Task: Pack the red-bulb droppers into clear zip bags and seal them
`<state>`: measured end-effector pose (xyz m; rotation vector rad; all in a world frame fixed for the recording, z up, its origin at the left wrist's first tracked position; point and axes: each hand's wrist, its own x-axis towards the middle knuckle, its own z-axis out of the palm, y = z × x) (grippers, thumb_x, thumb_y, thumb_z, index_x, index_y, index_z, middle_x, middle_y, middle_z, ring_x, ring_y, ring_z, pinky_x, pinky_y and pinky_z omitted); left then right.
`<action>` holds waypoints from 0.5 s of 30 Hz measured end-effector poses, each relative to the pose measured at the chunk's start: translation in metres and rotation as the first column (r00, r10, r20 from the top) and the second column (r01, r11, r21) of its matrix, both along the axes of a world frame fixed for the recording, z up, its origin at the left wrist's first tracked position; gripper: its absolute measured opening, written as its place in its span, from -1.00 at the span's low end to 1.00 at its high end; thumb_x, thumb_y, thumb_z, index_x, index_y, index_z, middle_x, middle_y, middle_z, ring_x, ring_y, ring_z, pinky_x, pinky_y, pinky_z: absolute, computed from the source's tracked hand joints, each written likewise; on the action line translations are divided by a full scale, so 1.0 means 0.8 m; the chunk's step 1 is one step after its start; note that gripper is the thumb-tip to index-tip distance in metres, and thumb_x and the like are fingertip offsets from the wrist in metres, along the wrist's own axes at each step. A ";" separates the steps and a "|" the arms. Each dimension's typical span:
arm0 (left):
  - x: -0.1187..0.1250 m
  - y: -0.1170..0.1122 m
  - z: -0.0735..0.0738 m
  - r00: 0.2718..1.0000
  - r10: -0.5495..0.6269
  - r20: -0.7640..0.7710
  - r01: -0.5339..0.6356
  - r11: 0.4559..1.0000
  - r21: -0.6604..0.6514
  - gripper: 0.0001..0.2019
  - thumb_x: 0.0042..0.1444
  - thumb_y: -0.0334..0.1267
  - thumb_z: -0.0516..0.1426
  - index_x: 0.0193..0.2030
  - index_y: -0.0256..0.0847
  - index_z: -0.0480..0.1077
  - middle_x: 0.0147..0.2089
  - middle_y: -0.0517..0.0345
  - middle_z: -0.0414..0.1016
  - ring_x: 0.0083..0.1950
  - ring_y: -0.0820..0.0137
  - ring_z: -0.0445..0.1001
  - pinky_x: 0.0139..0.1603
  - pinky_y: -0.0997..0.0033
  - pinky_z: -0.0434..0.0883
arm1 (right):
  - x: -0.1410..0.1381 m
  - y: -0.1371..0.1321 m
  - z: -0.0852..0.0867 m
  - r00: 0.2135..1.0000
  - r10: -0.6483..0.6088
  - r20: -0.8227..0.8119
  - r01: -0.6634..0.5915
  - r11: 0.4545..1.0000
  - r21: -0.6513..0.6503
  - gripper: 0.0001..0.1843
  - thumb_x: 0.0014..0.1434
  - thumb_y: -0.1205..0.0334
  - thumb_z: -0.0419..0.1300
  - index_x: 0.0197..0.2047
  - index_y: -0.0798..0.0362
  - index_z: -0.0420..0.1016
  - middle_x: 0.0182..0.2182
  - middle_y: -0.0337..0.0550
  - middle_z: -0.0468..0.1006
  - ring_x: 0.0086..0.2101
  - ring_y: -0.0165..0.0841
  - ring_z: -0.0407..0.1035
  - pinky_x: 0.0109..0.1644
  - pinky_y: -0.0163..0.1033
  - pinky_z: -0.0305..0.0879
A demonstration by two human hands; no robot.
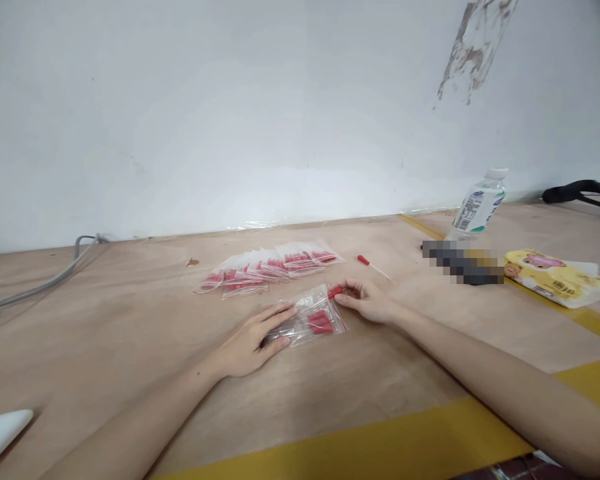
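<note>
A clear zip bag (pixel 301 313) lies on the table, its zip end towards the right. Several red cylindrical pieces (pixel 320 322) show inside it. My left hand (pixel 253 339) rests on the bag's left part, fingers stretched out and thumb apart. At the zip end, my right hand (pixel 367 300) pinches a small red piece (pixel 335 293) between thumb and fingers, right beside the bag's upper corner. Behind the hands, several zip bags (pixel 275 263) with red contents lie overlapping in a row. To their right lies a thin pale stick with a red tip (pixel 363 261).
A plastic bottle (pixel 477 210) leans at the back right, behind a blurred dark object (pixel 463 262). The yellow tissue pack (pixel 550 273) lies further right. Grey cables (pixel 50 287) run along the left, and a white object (pixel 3 437) sits at the near left. Yellow tape (pixel 340 447) crosses the table.
</note>
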<state>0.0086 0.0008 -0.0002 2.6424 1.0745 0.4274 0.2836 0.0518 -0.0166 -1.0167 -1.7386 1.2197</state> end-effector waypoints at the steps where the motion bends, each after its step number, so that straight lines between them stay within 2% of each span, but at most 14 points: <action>1: 0.000 0.000 0.000 1.000 0.002 -0.007 -0.002 1.000 -0.003 -0.54 0.26 -0.14 -0.06 0.29 0.01 -0.02 0.33 0.16 -0.02 0.29 0.27 0.05 0.24 0.15 0.13 | 0.002 0.001 0.000 1.000 0.014 0.015 -0.014 1.000 0.021 -0.72 -0.03 0.09 0.23 -0.27 0.06 0.38 -0.36 -0.21 0.48 -0.31 -0.39 0.36 -0.18 -0.22 0.28; 6: 0.000 0.001 0.000 1.000 0.004 -0.020 -0.004 1.000 0.004 -0.54 0.26 -0.14 -0.06 0.29 0.00 -0.02 0.33 0.16 -0.02 0.29 0.28 0.04 0.25 0.15 0.12 | -0.001 0.007 -0.003 0.999 -0.030 0.038 0.028 0.998 0.056 -0.68 -0.02 0.02 0.22 -0.30 0.06 0.29 -0.50 -0.29 0.43 -0.45 -0.45 0.32 -0.30 -0.27 0.23; 12: -0.001 0.002 -0.002 1.000 -0.009 -0.005 0.009 1.000 0.018 -0.53 0.25 -0.15 -0.06 0.29 0.00 -0.03 0.32 0.14 0.00 0.28 0.25 0.07 0.23 0.12 0.14 | -0.014 0.009 -0.008 0.993 -0.032 0.111 0.013 0.986 0.163 -0.73 -0.06 0.05 0.23 -0.37 0.08 0.39 -0.44 -0.20 0.47 -0.40 -0.39 0.32 -0.27 -0.24 0.26; 15: -0.001 0.001 -0.002 1.000 0.000 -0.009 0.001 1.000 0.018 -0.53 0.25 -0.14 -0.05 0.29 -0.01 -0.02 0.32 0.14 0.00 0.28 0.25 0.07 0.23 0.12 0.13 | -0.026 0.003 -0.010 0.988 -0.099 0.119 0.068 0.968 0.243 -0.78 -0.01 0.09 0.20 -0.40 0.08 0.45 -0.40 -0.17 0.48 -0.35 -0.36 0.33 -0.21 -0.21 0.26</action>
